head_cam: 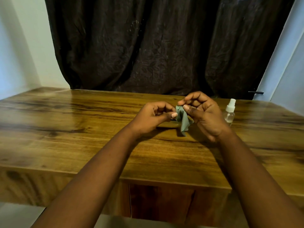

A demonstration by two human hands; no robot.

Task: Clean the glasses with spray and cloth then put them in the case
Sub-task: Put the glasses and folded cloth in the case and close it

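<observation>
A small grey-green cloth [183, 119] hangs above the middle of the wooden table [82, 129]. My right hand [204, 116] pinches its top edge between thumb and forefinger. My left hand [154, 117] is curled just left of it, and its thumb and forefinger meet the cloth's left edge. Under the hands lies a low brownish object [166, 125], possibly the case, mostly hidden, with a thin dark piece at its top. The glasses are not plainly visible. A clear spray bottle [229, 112] with a white nozzle stands upright just right of my right hand.
A dark curtain [164, 46] hangs behind the table's far edge, with white walls on both sides. The table's front edge [148, 178] is close to me, with a wooden panel below it.
</observation>
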